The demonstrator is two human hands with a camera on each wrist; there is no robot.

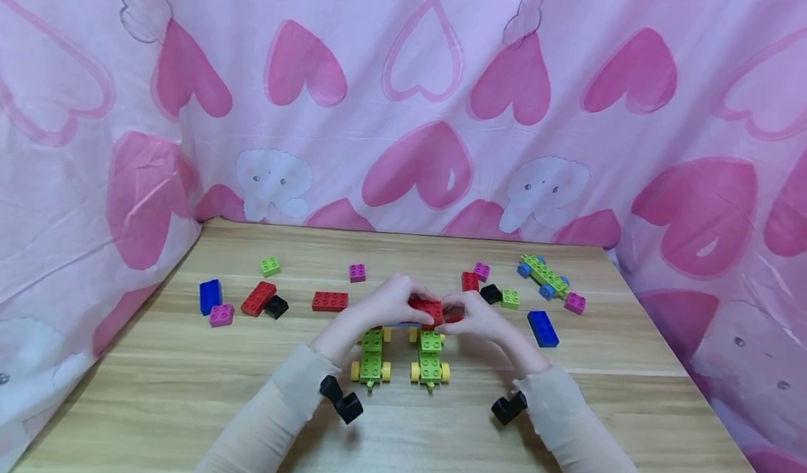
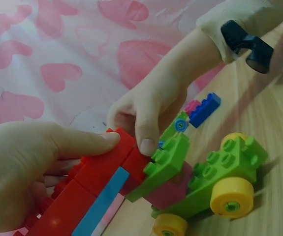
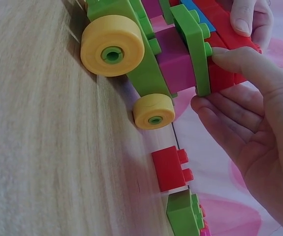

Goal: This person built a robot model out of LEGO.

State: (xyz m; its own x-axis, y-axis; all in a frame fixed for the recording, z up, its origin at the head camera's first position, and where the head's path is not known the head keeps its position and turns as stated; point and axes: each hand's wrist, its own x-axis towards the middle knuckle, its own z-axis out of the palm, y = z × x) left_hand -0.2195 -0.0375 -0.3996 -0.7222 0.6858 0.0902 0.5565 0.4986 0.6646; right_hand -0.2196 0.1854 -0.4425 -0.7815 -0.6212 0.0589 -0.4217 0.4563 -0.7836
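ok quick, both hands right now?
Left hand: closed, holding the joined red blocks.
Right hand: closed, pinching the same red blocks at their other end.

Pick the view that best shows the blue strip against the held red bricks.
Left wrist: the blue strip shows longest there, though cut by the bottom edge. Head shows only a thin sliver; right wrist, a short stretch at the top.

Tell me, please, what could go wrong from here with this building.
The cars stand on yellow wheels, so a push might roll them. A magenta brick joins one car to the green piece above, so uneven pressing could loosen it. The left grip and right grip crowd the red bricks; one might disturb the other's hold.
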